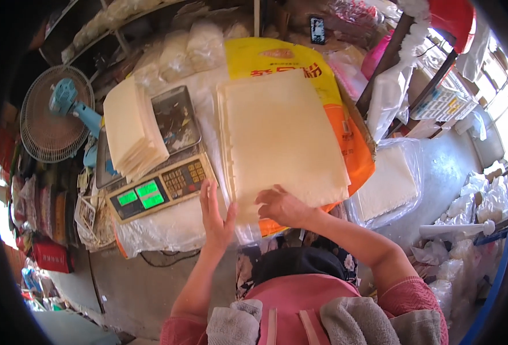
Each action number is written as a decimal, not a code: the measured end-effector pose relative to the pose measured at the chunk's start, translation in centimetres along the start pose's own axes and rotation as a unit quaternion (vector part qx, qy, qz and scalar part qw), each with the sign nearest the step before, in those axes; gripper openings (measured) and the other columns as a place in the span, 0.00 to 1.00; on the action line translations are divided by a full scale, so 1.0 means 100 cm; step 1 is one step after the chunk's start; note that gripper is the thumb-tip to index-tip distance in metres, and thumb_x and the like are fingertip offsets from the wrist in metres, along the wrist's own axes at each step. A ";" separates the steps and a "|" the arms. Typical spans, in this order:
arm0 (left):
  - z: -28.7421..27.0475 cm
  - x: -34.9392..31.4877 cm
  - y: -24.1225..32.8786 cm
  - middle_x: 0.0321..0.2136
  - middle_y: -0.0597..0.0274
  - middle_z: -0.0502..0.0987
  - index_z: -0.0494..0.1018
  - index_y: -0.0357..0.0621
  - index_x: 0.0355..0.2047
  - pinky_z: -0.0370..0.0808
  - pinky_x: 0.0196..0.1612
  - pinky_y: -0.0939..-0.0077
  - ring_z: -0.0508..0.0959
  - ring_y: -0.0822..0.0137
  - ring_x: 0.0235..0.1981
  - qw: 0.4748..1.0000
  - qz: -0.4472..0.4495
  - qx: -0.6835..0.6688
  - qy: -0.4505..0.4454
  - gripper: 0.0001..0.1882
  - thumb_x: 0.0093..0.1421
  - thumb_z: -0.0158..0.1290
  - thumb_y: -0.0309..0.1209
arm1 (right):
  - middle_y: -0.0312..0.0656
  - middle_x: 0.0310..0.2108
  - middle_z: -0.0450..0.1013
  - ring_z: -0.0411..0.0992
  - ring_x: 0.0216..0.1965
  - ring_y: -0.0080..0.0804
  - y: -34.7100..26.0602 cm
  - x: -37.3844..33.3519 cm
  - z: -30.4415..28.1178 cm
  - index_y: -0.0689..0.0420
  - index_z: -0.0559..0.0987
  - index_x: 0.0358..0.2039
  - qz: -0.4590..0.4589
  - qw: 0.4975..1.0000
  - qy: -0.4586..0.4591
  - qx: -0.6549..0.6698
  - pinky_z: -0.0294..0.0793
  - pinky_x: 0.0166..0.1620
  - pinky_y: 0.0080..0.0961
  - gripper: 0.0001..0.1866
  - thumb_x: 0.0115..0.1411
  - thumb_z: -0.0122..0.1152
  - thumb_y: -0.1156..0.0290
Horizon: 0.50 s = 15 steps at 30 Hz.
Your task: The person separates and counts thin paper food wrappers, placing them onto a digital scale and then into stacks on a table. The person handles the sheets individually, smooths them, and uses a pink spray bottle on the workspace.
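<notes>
A wide stack of thin cream sheets lies flat on the work surface in front of me. My left hand is upright at the stack's near left corner, fingers stretched and thumb apart, with nothing in it. Over the near edge of the stack, my right hand bends its spread fingers down onto the top sheet; no sheet is visibly pinched. Left of the stack stands a digital scale with lit green displays. A folded pile of similar sheets rests on its metal pan.
A yellow and orange printed sack lies under the stack. A blue fan stands at the far left. Bagged sheets sit lower to the right. Clear bags of goods line the back, with a phone further right.
</notes>
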<state>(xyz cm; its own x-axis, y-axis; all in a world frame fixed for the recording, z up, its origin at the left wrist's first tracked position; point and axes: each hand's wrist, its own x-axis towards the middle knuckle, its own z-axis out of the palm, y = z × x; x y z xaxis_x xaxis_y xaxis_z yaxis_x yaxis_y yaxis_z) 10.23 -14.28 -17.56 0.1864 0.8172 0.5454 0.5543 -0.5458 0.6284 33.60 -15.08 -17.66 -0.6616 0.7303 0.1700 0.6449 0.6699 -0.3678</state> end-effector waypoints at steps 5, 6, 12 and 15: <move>0.014 -0.003 0.008 0.66 0.37 0.54 0.55 0.31 0.65 0.54 0.68 0.53 0.55 0.41 0.67 0.999 -0.005 -0.029 -0.021 0.32 0.66 0.50 0.35 | 0.42 0.52 0.71 0.65 0.61 0.40 -0.008 -0.002 0.001 0.55 0.78 0.36 -0.027 0.991 -0.037 -0.127 0.62 0.62 0.54 0.09 0.60 0.57 0.65; 0.015 -0.003 0.009 0.66 0.37 0.54 0.55 0.31 0.65 0.54 0.68 0.53 0.55 0.41 0.67 0.999 -0.004 -0.038 -0.024 0.32 0.66 0.50 0.35 | 0.42 0.51 0.72 0.66 0.60 0.42 -0.008 -0.002 0.001 0.55 0.79 0.36 -0.031 0.990 -0.034 -0.130 0.63 0.61 0.53 0.09 0.59 0.57 0.66; 0.031 -0.010 0.010 0.67 0.38 0.52 0.55 0.34 0.65 0.54 0.68 0.53 0.54 0.41 0.68 1.000 0.000 -0.003 0.002 0.33 0.63 0.52 0.32 | 0.43 0.41 0.78 0.77 0.44 0.39 0.006 0.009 -0.007 0.60 0.80 0.36 0.037 0.997 -0.043 -0.047 0.75 0.49 0.34 0.09 0.56 0.59 0.71; 0.032 -0.010 0.014 0.64 0.41 0.59 0.62 0.37 0.62 0.55 0.68 0.53 0.57 0.43 0.67 0.980 0.027 0.175 -0.095 0.31 0.58 0.55 0.29 | 0.44 0.32 0.78 0.76 0.33 0.30 0.036 0.001 -0.042 0.63 0.80 0.35 0.280 0.899 0.156 0.299 0.75 0.37 0.25 0.07 0.58 0.60 0.73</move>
<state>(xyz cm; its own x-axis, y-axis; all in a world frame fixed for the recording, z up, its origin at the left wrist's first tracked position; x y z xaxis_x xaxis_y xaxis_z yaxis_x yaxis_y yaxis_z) 13.39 -15.29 -18.96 0.3523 0.8272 0.4377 0.7775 -0.5191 0.3551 37.45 -11.98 -15.12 -0.0970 0.9951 0.0190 0.4603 0.0618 -0.8856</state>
